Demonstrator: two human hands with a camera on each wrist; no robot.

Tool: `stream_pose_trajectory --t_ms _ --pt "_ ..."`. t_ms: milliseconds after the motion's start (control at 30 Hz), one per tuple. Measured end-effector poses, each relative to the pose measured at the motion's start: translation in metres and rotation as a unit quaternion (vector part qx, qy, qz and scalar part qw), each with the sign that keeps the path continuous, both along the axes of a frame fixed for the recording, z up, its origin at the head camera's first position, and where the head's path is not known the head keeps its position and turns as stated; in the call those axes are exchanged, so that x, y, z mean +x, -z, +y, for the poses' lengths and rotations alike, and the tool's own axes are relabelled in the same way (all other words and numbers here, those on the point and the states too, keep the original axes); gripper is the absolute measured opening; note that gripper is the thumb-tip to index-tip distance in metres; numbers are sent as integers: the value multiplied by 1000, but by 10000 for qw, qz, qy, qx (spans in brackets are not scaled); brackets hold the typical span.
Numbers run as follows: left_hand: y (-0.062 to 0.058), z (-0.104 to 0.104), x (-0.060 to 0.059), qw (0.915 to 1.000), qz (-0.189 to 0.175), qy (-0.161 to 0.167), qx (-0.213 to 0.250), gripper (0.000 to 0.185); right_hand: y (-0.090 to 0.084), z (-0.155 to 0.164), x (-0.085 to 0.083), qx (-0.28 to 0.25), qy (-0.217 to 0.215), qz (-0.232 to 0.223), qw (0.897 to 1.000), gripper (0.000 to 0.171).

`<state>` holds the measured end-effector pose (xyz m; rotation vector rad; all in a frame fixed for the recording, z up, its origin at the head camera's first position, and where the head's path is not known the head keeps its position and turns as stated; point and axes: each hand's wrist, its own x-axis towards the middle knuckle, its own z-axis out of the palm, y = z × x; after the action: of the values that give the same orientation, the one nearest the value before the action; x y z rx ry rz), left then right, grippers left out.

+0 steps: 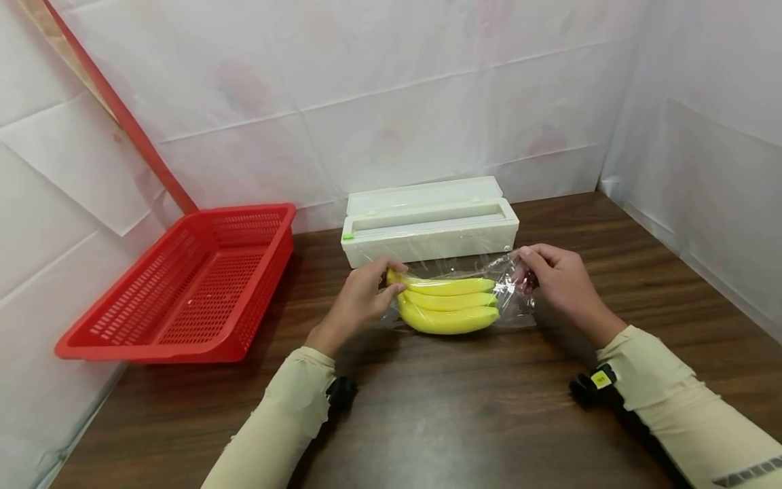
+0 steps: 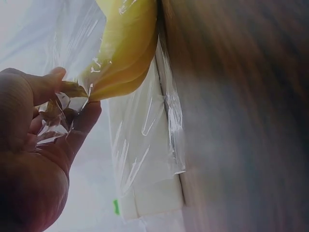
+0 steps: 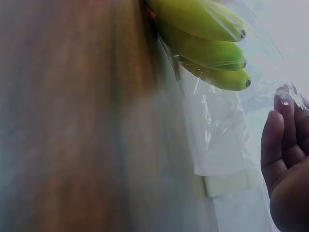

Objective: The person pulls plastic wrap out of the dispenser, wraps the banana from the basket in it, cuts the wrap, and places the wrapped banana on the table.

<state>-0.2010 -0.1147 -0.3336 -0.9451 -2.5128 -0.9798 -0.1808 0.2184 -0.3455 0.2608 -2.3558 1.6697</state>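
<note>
A bunch of three yellow bananas (image 1: 449, 319) with greenish tips lies in front of a white cling film box, under clear cling film (image 1: 519, 312). My left hand (image 1: 364, 297) pinches the stem end of the bunch through the film; the left wrist view shows the brown stem (image 2: 73, 89) and crumpled film between thumb and fingers. At the banana tips, my right hand (image 1: 561, 282) pinches a gathered edge of the film. In the right wrist view its fingers (image 3: 274, 133) hold the film beside the tips (image 3: 244, 63), apart from the fruit.
Behind the bananas stands the white cling film box (image 1: 430, 244), lid raised, a green tab at its left. A red plastic basket (image 1: 238, 339) sits on the left of the brown wooden table (image 1: 458, 421). White sheeting (image 1: 391, 102) covers the walls around.
</note>
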Motion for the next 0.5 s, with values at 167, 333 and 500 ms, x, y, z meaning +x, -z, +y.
stream_pose_trajectory --t_ms 167,333,500 --pt "1 6 0 9997 147 3 -184 22 -1 -3 -11 519 48 8 9986 39" --pt "4 11 1 9998 110 52 -173 23 2 -1 -18 1052 -52 -277 9941 39" --pt "2 16 5 9998 132 -2 -125 24 0 13 -23 1253 -767 -911 9849 32"
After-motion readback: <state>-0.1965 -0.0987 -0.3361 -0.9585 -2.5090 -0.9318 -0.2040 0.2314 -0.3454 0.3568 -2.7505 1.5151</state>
